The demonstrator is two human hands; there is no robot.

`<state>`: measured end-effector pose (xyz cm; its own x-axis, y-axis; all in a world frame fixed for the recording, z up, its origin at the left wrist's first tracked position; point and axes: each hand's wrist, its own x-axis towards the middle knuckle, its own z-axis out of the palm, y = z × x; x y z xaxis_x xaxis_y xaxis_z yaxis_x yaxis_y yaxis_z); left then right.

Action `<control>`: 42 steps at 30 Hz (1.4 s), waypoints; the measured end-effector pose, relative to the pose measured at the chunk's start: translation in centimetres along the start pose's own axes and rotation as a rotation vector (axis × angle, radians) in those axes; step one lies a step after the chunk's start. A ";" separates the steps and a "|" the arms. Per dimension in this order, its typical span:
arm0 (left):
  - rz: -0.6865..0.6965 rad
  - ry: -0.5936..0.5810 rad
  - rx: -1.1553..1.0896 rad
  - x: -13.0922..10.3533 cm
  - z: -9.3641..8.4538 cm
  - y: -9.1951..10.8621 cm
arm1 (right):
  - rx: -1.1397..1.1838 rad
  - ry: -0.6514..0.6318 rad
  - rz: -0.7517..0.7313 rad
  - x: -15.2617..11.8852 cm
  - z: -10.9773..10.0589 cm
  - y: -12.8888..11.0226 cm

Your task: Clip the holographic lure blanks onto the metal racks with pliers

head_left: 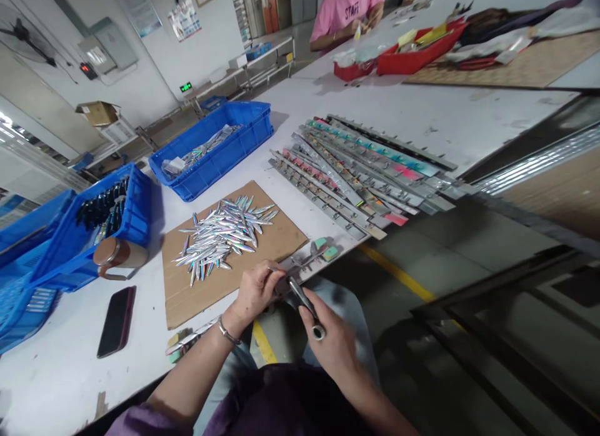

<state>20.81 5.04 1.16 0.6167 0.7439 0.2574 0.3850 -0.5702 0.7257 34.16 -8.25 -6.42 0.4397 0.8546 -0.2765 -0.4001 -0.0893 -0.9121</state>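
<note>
My left hand [255,290] is closed in a pinch at the table's front edge, on something too small to make out. My right hand [332,331] wraps round a dark metal rod-shaped tool [302,297] with a round hollow end, its far end close to my left fingertips. Just beyond them lies a pile of shiny silver fish-shaped lures [225,233] on a cardboard sheet [285,233]. Green foam pads [330,253] sit on a narrow piece at the table edge, right of my left hand. Another padded piece [175,345] shows beside my left forearm.
Metal strips [356,167] with clips and coloured pieces lie stacked to the right. Blue crates [210,170] stand behind and left, near a brown-lidded mug [119,258] and a phone [116,322]. Across the table, a person in pink [347,14] sits near red trays [417,58].
</note>
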 end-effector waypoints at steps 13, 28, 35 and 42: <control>0.073 0.001 0.046 -0.2 0.9 -0.9 | -0.477 0.002 -0.317 0.2 -1.8 -0.9; 0.117 -0.051 0.123 -0.4 1.5 -1.3 | -0.694 -0.053 -0.426 0.5 -2.6 -1.0; 0.075 -0.092 0.242 -0.8 2.2 -1.7 | -1.013 -0.078 -0.602 1.0 -3.3 0.0; 0.048 -0.144 0.380 -1.0 3.1 -1.5 | 0.230 -0.376 0.381 2.5 -3.2 2.0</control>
<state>21.77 4.10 -2.16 0.7194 0.6726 0.1733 0.5634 -0.7110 0.4208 36.97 -7.91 -9.93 -0.0685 0.9108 -0.4071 -0.6567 -0.3484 -0.6689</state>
